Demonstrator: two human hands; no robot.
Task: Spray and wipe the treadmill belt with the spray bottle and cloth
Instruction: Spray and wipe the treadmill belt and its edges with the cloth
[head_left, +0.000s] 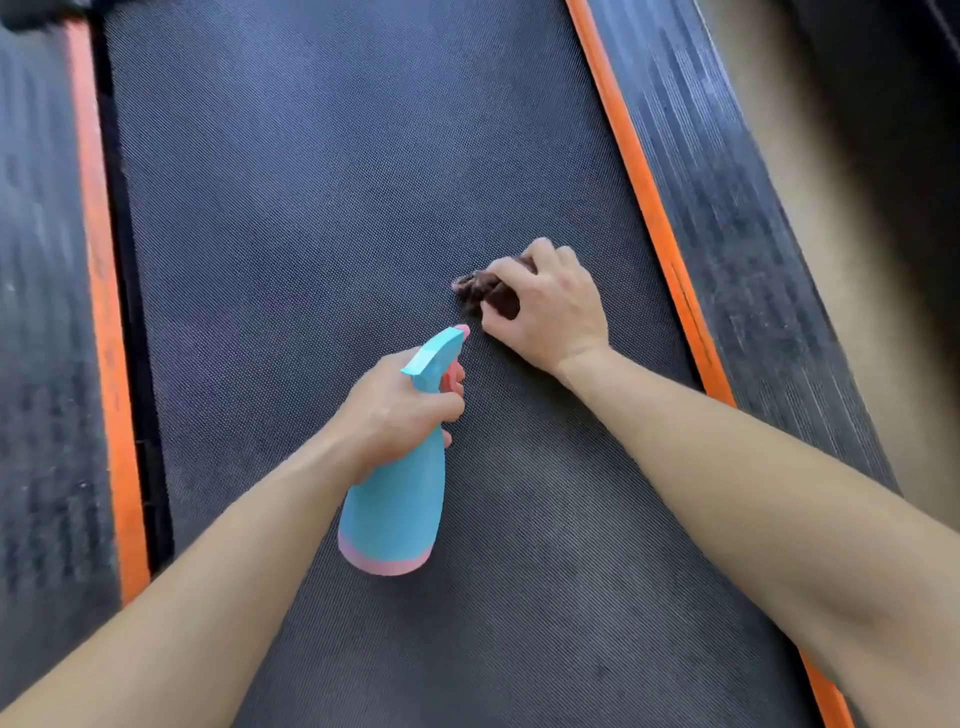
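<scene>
Currently gripping a teal, pink-based spray bottle (395, 519) by its neck in the left hand (392, 415), over the dark treadmill belt (311, 208), nozzle aimed forward. Clutching a bunched brown cloth (480, 293) in the right hand (550, 312), fingers curled round it, pressed on the belt just beyond the nozzle. Flanked by orange side strips (639, 182).

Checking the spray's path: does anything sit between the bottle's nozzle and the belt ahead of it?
Yes. The right hand, gripping the bunched brown cloth on the belt, lies just ahead of the nozzle of the spray bottle held by the left hand.
</scene>
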